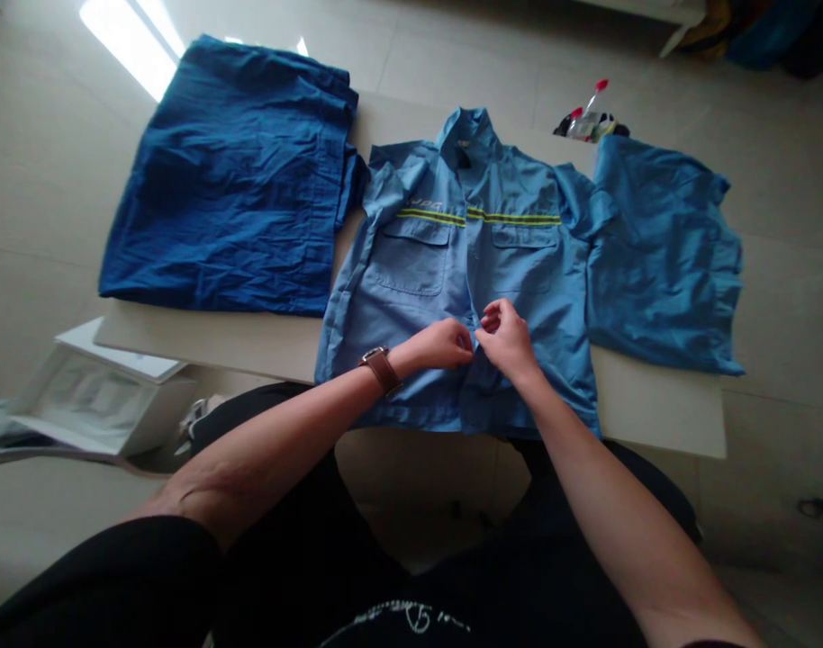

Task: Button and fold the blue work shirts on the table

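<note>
A light blue work shirt (411, 310) with a yellow stripe across the chest lies front up, its collar pointing away from me. Both hands are at its front placket, below the chest pockets. My left hand (445, 344), with a brown-strapped watch on the wrist, has its fingers curled and pinched at the placket edge. Just right of it, my right hand (504, 337) pinches the same edge between thumb and finger, the other fingers curled. The two hands almost touch.
Dark blue folded cloth (236, 180) covers the table's left part; lighter blue folded cloth (664, 256) lies on the right. Bottles with red caps (591, 112) stand behind the pale table (668, 405). A white open box (104, 387) sits at the lower left.
</note>
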Tool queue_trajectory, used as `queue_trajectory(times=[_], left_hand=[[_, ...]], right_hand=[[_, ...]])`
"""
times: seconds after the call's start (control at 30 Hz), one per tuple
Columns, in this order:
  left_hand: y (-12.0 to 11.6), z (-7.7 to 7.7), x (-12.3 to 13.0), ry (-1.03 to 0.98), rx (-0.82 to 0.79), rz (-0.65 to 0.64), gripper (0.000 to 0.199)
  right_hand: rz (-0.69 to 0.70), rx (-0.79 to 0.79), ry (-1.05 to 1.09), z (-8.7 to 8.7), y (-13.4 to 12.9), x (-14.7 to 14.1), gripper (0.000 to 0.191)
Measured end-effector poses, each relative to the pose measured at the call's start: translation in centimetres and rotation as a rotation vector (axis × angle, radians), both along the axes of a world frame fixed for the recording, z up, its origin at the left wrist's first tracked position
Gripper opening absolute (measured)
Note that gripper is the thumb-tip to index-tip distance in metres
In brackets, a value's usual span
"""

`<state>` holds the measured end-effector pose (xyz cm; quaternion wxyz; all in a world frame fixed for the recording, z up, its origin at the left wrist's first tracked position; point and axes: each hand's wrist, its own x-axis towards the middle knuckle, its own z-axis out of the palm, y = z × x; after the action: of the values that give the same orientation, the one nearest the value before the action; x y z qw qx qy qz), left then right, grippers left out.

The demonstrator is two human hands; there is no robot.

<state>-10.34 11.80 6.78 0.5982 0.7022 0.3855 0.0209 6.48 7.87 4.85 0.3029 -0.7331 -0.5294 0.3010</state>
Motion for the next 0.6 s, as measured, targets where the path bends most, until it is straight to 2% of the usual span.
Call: queue_trajectory(times=[0.07, 0.1, 0.17, 0.37, 0.53, 0.6], left_hand=[[0.24, 0.06, -0.44, 0.008, 0.287, 0.093, 0.02], [0.27, 0.1, -0.66, 0.027, 0.399, 0.098, 0.027], [0.18, 0.22, -1.02, 0.091, 0.497, 0.038, 0.034], [-0.25, 0.55, -1.1, 0.216, 0.473, -0.174, 0.021], [-0.32, 0.09, -0.7, 0.189, 0.358, -0.219, 0.012], [-0.26, -0.32, -0.43, 0.184, 0.321, -0.183, 0.01]], right_hand=[[-0.031, 0.012, 0.024, -0.01, 0.08, 0.21, 0.032], [-0.047, 0.021, 0.037, -0.05, 0.13, 0.3, 0.032], [-0.083, 0.04, 0.086, -0.23, 0.3, 0.46, 0.031], [-0.227, -0.037, 0.344, -0.88, 0.82, 0.74, 0.034], [-0.191, -0.058, 0.359, -0.86, 0.4, 0.79, 0.035], [-0.17, -0.061, 0.349, -0.77, 0.2, 0.78, 0.033]])
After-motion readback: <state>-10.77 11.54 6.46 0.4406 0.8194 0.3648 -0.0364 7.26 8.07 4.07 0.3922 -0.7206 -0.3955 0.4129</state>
